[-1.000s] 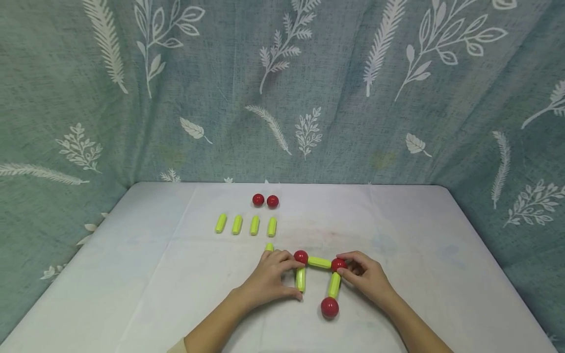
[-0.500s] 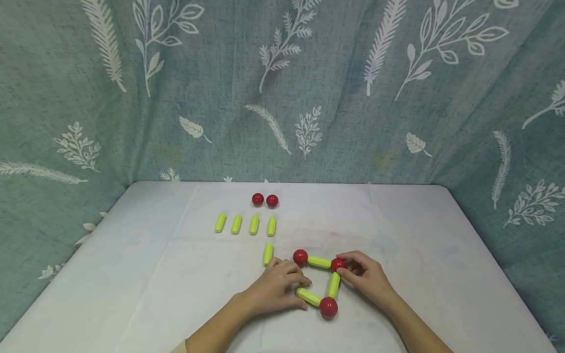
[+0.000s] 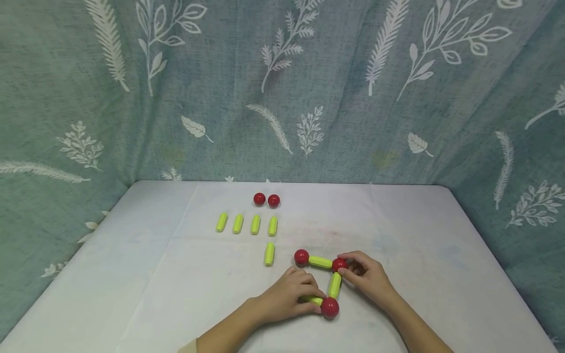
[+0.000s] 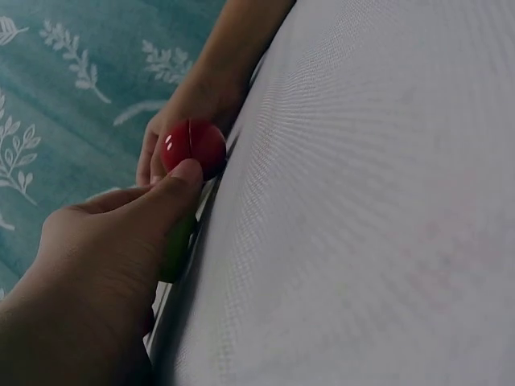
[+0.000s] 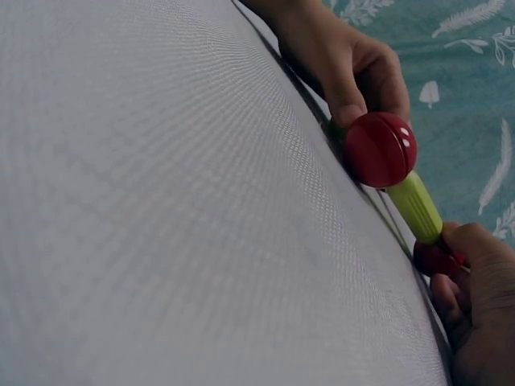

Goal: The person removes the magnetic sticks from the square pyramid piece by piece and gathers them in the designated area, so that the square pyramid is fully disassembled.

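Two glossy red balls and yellow-green ribbed rods form a joined chain on the table, with a third red ball (image 3: 301, 257) at its far left end. My right hand (image 3: 368, 279) pinches the ball at the far right corner (image 3: 339, 265). My left hand (image 3: 293, 296) pinches the near ball (image 3: 329, 308), thumb and forefinger at its left side, where a rod (image 3: 312, 299) meets it; the palm hides much of that rod. In the right wrist view a rod (image 5: 415, 207) links the two held balls. The thumb lies against the near ball (image 4: 195, 149) in the left wrist view.
Beyond the left hand lies a loose yellow-green rod (image 3: 269, 254). Several more rods (image 3: 255, 225) stand in a row farther back, with two red balls (image 3: 267, 199) behind them. A patterned cloth (image 3: 344, 98) hangs around the white table (image 3: 397, 215).
My left hand swung a rod from beside the far left ball to the near ball, then slid right along it to that ball. The right hand keeps its grip in place.
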`<state>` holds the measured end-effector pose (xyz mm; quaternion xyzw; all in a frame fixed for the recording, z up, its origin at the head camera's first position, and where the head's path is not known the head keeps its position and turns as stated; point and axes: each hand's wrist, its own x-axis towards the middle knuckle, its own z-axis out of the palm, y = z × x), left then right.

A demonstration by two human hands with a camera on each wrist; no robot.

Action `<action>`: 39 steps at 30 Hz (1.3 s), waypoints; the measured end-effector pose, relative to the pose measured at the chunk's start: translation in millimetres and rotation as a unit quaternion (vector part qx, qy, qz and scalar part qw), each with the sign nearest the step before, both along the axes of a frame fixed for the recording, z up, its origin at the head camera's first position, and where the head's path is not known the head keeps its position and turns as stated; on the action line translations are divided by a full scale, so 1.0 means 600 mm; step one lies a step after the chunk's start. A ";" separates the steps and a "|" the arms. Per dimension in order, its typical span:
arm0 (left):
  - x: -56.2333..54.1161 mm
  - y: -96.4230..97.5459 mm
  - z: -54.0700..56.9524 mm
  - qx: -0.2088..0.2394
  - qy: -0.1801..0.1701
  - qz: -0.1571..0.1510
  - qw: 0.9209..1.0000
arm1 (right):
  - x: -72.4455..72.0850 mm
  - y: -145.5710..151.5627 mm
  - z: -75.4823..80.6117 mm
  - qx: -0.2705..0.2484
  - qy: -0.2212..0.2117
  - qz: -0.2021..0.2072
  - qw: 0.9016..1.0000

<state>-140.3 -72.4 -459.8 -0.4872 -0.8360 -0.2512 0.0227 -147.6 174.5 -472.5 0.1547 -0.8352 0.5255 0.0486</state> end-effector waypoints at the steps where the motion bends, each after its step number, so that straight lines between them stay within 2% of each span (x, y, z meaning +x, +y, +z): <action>1: 0.000 0.001 -0.002 0.003 0.002 0.002 1.000 | 0.002 -0.001 0.003 0.004 0.000 -0.002 1.000; 8: 0.003 0.004 -0.010 0.034 0.039 -0.001 0.999 | 0.021 -0.013 0.050 0.007 0.002 0.004 1.000; 12: 0.005 0.005 -0.012 0.048 0.051 0.002 0.998 | 0.023 -0.013 0.053 0.005 0.000 0.005 1.000; 19: 0.005 -0.008 -0.016 0.077 0.042 0.038 0.995 | 0.025 -0.017 0.055 -0.005 0.005 0.001 1.000; 23: 0.004 -0.018 -0.015 0.068 0.045 0.052 0.995 | 0.025 -0.017 0.056 -0.005 -0.001 -0.005 1.000; 25: 0.004 -0.025 -0.014 0.054 0.022 0.052 0.997 | 0.024 -0.017 0.054 -0.007 0.001 -0.003 1.000; 28: 0.003 -0.041 -0.005 0.025 -0.062 0.030 0.997 | 0.023 -0.016 0.052 -0.008 0.003 0.002 1.000; 30: 0.000 -0.053 0.004 -0.003 -0.131 0.004 0.991 | 0.023 -0.015 0.052 -0.003 -0.001 -0.001 1.000; 33: -0.008 -0.070 0.019 -0.043 -0.212 -0.033 0.976 | 0.023 -0.015 0.053 0.001 -0.008 -0.007 1.000; 36: -0.013 -0.085 0.030 -0.073 -0.245 -0.055 0.965 | 0.023 -0.015 0.052 -0.001 -0.009 -0.006 1.000; 39: -0.016 -0.095 0.036 -0.080 -0.265 -0.053 0.959 | 0.023 -0.014 0.051 -0.007 -0.007 0.001 1.000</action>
